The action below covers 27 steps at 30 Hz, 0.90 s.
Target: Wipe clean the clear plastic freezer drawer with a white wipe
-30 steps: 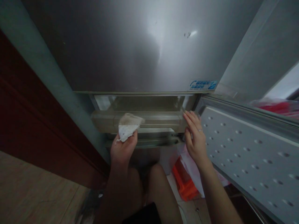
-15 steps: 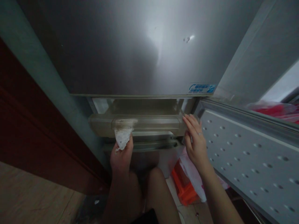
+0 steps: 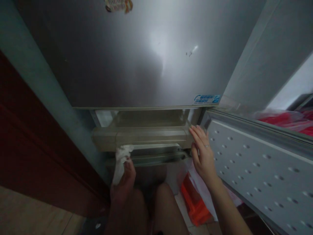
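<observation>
A pale plastic freezer drawer [image 3: 151,133] is pulled partly out beneath the grey upper fridge door [image 3: 137,71]. My left hand [image 3: 123,186] grips a crumpled white paper tissue [image 3: 120,163] just below the drawer's front, toward its left end. The tissue's upper edge overlaps the lower rim of the drawer front; whether it touches cannot be told. My right hand [image 3: 204,153], with a ring on one finger, rests its fingers on the right end of the drawer front and holds it there. Below, a second drawer [image 3: 149,160] shows its top edge.
The open lower fridge door [image 3: 259,169], with a dimpled inner panel, stands at the right. Under my right arm are an orange container [image 3: 195,202] and a whitish plastic bag [image 3: 201,186]. A dark red wooden panel [image 3: 49,156] stands at the left.
My left hand has moved down and slightly left with the tissue, off the face of the drawer front. The right hand keeps its place on the drawer. The view has tilted up a little.
</observation>
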Motion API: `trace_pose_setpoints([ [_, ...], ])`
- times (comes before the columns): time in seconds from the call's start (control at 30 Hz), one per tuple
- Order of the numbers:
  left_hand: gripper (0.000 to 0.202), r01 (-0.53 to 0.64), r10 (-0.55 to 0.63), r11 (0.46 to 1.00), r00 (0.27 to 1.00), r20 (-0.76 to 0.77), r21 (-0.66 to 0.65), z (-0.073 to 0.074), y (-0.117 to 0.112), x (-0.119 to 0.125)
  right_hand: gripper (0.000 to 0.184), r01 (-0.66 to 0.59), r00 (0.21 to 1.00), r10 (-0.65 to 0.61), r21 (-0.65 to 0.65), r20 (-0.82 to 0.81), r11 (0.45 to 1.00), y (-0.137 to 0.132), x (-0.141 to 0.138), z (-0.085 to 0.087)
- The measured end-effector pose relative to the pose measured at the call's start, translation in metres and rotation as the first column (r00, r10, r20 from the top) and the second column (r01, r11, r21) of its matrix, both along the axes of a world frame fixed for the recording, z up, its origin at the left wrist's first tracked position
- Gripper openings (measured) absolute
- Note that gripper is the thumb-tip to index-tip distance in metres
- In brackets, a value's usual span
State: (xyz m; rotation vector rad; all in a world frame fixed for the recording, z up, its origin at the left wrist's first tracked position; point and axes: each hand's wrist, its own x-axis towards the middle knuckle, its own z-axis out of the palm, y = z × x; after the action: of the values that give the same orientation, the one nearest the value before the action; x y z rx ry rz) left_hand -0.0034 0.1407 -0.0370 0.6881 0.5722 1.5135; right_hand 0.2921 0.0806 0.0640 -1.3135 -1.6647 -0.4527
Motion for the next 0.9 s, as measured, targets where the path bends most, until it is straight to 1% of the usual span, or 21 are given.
trace_pose_setpoints([
  [0.03, 0.037, 0.008, -0.008, 0.998, 1.0, -0.003, -0.055, -0.001, -0.008, -0.002, 0.059, 0.003, 1.0, -0.003, 0.005, -0.001, 1.0, 0.0, 0.0, 0.0],
  [0.07, 0.035, -0.005, 0.0, 0.994, 0.999, -0.04, -0.112, -0.002, -0.016, -0.003, 0.059, 0.007, 1.0, -0.007, 0.011, -0.002, 1.0, 0.0, 0.0, 0.0],
  [0.13, 0.03, -0.078, 0.048, 0.977, 0.987, -0.153, -0.198, 0.0, -0.031, -0.005, 0.06, 0.011, 1.0, -0.011, 0.024, 0.002, 1.0, -0.001, -0.001, -0.001],
  [0.17, 0.028, -0.121, 0.075, 0.97, 0.974, -0.215, -0.213, 0.001, -0.037, -0.005, 0.06, 0.012, 1.0, -0.012, 0.025, 0.002, 1.0, -0.001, -0.001, -0.001],
  [0.27, 0.027, -0.233, 0.141, 0.953, 0.908, -0.394, -0.195, 0.011, -0.048, -0.009, 0.062, 0.009, 1.0, -0.009, 0.016, -0.003, 1.0, -0.001, -0.004, -0.002],
  [0.33, 0.033, -0.279, 0.155, 0.943, 0.85, -0.503, -0.181, 0.019, -0.051, -0.015, 0.064, 0.009, 1.0, -0.009, 0.01, -0.005, 1.0, -0.001, -0.006, -0.003],
  [0.4, 0.039, -0.317, 0.184, 0.937, 0.801, -0.571, -0.144, 0.027, -0.052, -0.024, 0.066, 0.013, 1.0, -0.012, 0.02, -0.012, 1.0, -0.002, -0.009, -0.006],
  [0.43, 0.041, -0.343, 0.209, 0.933, 0.76, -0.615, -0.106, 0.031, -0.051, -0.028, 0.066, 0.017, 1.0, -0.016, 0.028, -0.019, 0.999, -0.004, -0.011, -0.008],
  [0.47, 0.042, -0.375, 0.247, 0.926, 0.692, -0.678, -0.045, 0.035, -0.05, -0.032, 0.066, 0.025, 0.999, -0.024, 0.039, -0.032, 0.999, -0.006, -0.013, -0.011],
  [0.5, 0.044, -0.401, 0.297, 0.915, 0.599, -0.744, 0.043, 0.039, -0.049, -0.036, 0.065, 0.039, 0.998, -0.037, 0.049, -0.053, 0.998, -0.009, -0.016, -0.015],
  [0.53, 0.045, -0.413, 0.364, 0.897, 0.49, -0.792, 0.157, 0.042, -0.047, -0.039, 0.064, 0.057, 0.996, -0.053, 0.053, -0.078, 0.997, -0.012, -0.02, -0.019],
  [0.57, 0.045, -0.407, 0.441, 0.869, 0.382, -0.812, 0.281, 0.045, -0.044, -0.041, 0.063, 0.076, 0.992, -0.07, 0.051, -0.106, 0.996, -0.015, -0.023, -0.024],
  [0.6, 0.044, -0.384, 0.525, 0.83, 0.292, -0.799, 0.405, 0.048, -0.041, -0.042, 0.063, 0.092, 0.987, -0.085, 0.04, -0.135, 0.995, -0.018, -0.026, -0.03],
  [0.67, 0.035, -0.301, 0.688, 0.716, 0.158, -0.708, 0.629, 0.049, -0.032, -0.044, 0.062, 0.109, 0.978, -0.108, -0.001, -0.18, 0.994, -0.023, -0.032, -0.041],
  [0.73, 0.025, -0.226, 0.793, 0.605, 0.082, -0.604, 0.764, 0.048, -0.022, -0.045, 0.064, 0.116, 0.971, -0.123, -0.045, -0.203, 0.992, -0.023, -0.036, -0.052],
  [0.77, 0.024, -0.195, 0.813, 0.579, 0.061, -0.579, 0.792, 0.046, -0.017, -0.045, 0.065, 0.122, 0.97, -0.132, -0.061, -0.204, 0.991, -0.022, -0.037, -0.055],
  [0.8, 0.024, -0.178, 0.815, 0.576, 0.047, -0.577, 0.798, 0.043, -0.013, -0.046, 0.066, 0.131, 0.969, -0.144, -0.075, -0.199, 0.989, -0.021, -0.038, -0.058],
  [0.83, 0.024, -0.173, 0.8, 0.596, 0.04, -0.599, 0.784, 0.041, -0.009, -0.045, 0.068, 0.141, 0.969, -0.155, -0.086, -0.19, 0.986, -0.019, -0.038, -0.061],
  [0.9, 0.025, -0.175, 0.75, 0.656, 0.041, -0.66, 0.735, 0.038, -0.004, -0.043, 0.069, 0.162, 0.97, -0.178, -0.102, -0.166, 0.981, -0.015, -0.037, -0.062],
])
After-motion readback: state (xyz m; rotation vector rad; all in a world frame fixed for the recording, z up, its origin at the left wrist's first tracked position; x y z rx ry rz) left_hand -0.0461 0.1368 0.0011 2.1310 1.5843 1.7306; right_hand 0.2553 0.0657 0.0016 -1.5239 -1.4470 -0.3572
